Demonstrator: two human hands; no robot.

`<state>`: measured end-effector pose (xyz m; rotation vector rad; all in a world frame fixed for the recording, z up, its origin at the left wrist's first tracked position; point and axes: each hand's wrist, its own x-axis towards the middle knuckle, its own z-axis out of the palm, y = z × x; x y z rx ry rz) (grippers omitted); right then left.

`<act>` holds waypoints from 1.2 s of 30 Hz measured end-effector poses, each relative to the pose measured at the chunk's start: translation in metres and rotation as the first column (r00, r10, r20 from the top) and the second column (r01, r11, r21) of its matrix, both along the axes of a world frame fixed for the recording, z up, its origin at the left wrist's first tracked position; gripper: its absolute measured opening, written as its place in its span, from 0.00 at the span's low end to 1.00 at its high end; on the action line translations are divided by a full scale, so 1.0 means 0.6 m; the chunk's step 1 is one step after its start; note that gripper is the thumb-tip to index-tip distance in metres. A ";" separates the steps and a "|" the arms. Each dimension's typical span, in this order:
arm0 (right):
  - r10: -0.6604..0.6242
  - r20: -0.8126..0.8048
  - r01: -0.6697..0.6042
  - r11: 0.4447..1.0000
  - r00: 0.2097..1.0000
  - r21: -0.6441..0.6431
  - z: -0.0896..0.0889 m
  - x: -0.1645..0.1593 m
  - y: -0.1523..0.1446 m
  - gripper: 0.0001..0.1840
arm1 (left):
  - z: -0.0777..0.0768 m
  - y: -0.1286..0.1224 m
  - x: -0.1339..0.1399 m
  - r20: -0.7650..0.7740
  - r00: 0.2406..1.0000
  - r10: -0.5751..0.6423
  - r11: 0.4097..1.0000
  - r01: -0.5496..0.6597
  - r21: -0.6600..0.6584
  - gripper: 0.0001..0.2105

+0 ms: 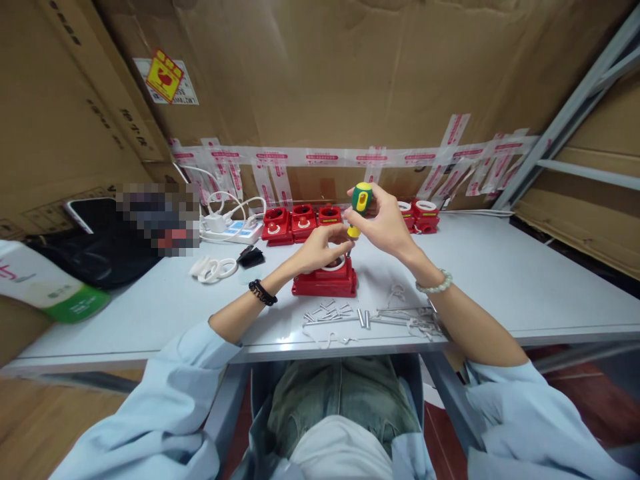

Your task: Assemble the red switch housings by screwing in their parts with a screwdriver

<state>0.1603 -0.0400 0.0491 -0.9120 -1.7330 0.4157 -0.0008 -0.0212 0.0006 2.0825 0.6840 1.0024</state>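
My right hand [383, 223] is closed around a screwdriver [362, 197] with a green and yellow handle. The screwdriver points down, its tip at the right side of a red box [324, 285] with a white ring [334, 265] on top. Curled over that box is my left hand [320, 248], its thumb and forefinger close to the screwdriver's shaft and its other fingers partly hidden. Nearer the table edge lie loose screws [330, 311], two short metal pins [364, 319] and long thin metal rods [390, 321] tangled with white cord.
More red boxes [303, 224] stand in a row at the back, others [425, 217] behind my right hand. To the left are white rings [215, 269], a black piece [251, 257], a power strip [233, 231] with cables, a phone [93, 215] and a green-white pack [55, 283]. Cardboard [320, 73] walls the back.
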 end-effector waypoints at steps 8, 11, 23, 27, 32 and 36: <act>0.091 -0.003 -0.091 0.996 0.996 -0.014 -0.003 -0.001 -0.003 0.13 | -0.004 0.006 0.003 0.043 0.987 0.154 0.985 -0.157 0.074 0.13; 0.036 0.015 -0.036 0.999 0.999 -0.001 -0.003 0.002 0.000 0.11 | 0.000 0.001 0.002 -0.004 0.997 0.074 0.996 -0.074 0.045 0.11; -0.023 0.091 0.022 1.000 0.996 0.017 0.000 0.003 -0.007 0.09 | -0.002 0.000 0.004 -0.051 0.987 0.152 0.985 -0.147 0.089 0.09; -0.045 0.049 0.043 0.999 0.998 0.032 0.002 0.006 -0.004 0.10 | 0.006 -0.006 0.003 -0.153 0.979 0.138 0.987 -0.124 0.098 0.09; -0.052 0.019 0.051 0.997 0.998 0.058 0.010 0.012 -0.005 0.10 | 0.011 -0.005 0.005 -0.297 0.940 0.165 0.986 -0.145 0.088 0.04; -0.052 -0.013 0.053 0.997 0.999 0.064 0.017 0.015 -0.010 0.10 | 0.012 -0.002 0.007 -0.320 0.928 0.191 0.980 -0.164 0.110 0.04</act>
